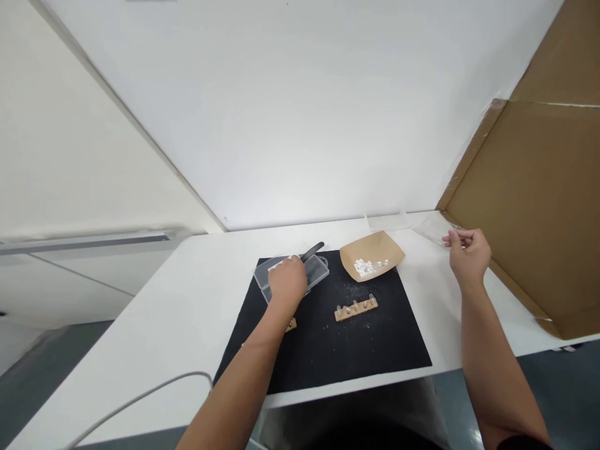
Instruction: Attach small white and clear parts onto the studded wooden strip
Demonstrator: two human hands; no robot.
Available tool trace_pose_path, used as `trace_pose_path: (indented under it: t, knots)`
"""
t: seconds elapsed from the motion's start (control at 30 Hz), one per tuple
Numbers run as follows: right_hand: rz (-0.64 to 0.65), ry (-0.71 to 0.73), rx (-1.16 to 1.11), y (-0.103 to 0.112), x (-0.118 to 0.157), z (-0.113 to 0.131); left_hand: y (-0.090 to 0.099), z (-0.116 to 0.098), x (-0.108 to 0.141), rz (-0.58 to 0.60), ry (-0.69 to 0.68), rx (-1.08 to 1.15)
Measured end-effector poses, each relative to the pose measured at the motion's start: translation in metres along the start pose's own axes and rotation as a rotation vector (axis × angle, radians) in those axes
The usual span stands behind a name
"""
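My left hand (288, 279) is over a clear plastic case (317, 270). Its fingers are curled, and a bit of white shows by the fingertips; what they hold, if anything, is hidden. A dark handle (312, 251) sticks out just beyond that hand. Off to the right, my right hand (471, 253) pinches the near corner of a clear plastic bag (430, 230) lying on the white table. Between the hands stands a brown paper tray (354, 251) with small white pieces (364, 267) in it.
A wooden strip (356, 309) with several small pegs lies on the black mat (347, 356). A second wooden strip (292, 325) is mostly behind my left forearm. Cardboard (539, 206) walls off the right side. A grey cable (140, 397) crosses the table (164, 325) at front left.
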State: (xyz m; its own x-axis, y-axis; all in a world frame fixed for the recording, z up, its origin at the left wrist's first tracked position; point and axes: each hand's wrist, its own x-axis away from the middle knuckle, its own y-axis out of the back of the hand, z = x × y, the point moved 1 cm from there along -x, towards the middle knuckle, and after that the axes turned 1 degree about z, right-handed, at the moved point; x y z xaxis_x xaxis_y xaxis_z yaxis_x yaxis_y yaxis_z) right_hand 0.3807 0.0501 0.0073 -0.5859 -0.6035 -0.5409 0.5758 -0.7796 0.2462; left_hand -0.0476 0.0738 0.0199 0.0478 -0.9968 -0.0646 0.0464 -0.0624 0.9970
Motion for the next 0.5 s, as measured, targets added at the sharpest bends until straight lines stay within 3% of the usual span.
trace_pose_path:
  t: [0.2, 0.27, 0.4, 0.5]
  knots:
    - [0.117, 0.003, -0.1, -0.013, 0.009, 0.009, 0.014, -0.035, 0.003, -0.126, -0.122, 0.126]
    - [0.224, 0.024, -0.078, -0.021, 0.018, 0.018, 0.01, -0.05, 0.006, -0.225, -0.247, 0.279]
    - [0.435, 0.067, -0.045, -0.041, 0.048, 0.043, -0.004, -0.067, 0.011, -0.315, -0.354, 0.43]
    - [0.555, -0.041, -0.106, -0.053, 0.072, 0.059, -0.01, -0.069, 0.016, -0.345, -0.456, 0.411]
